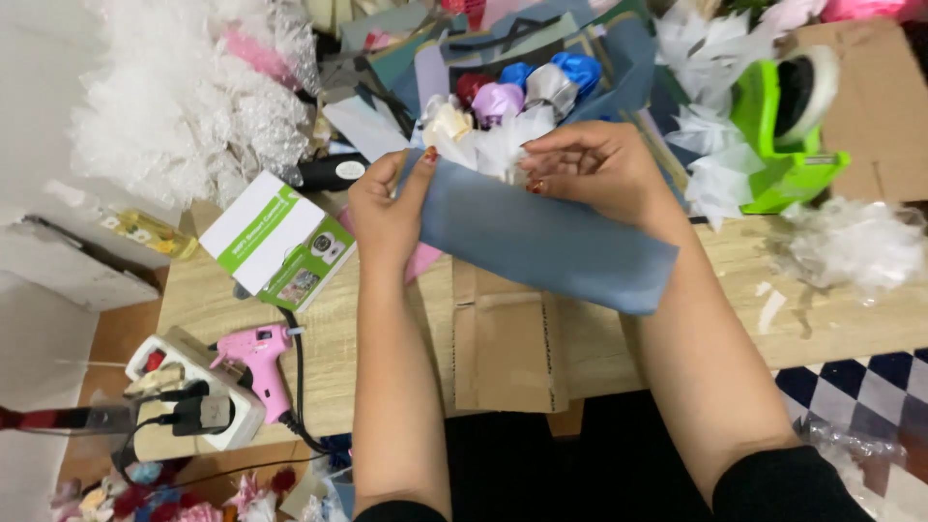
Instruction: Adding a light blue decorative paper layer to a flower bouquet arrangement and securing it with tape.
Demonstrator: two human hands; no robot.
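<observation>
My left hand (387, 208) pinches the left end of a grey-blue sheet of paper (551, 242) that lies across the front of a bouquet. My right hand (594, 169) presses the sheet's upper edge against the white tissue (498, 145) of the bouquet. Above the hands sit satin ribbon flowers (527, 87) in blue, lilac, silver, red and cream, wrapped in more blue-grey paper (628, 68). Both forearms reach up from the bottom of the view over a flattened cardboard piece (507, 343).
A pink glue gun (261, 358) lies by a white power strip (193, 391) at the lower left of the wooden table (319, 338). A white-and-green box (275, 242) sits left. A green tape dispenser (788, 130) stands right, near white tissue (851, 246). White netting (184, 97) fills the top left.
</observation>
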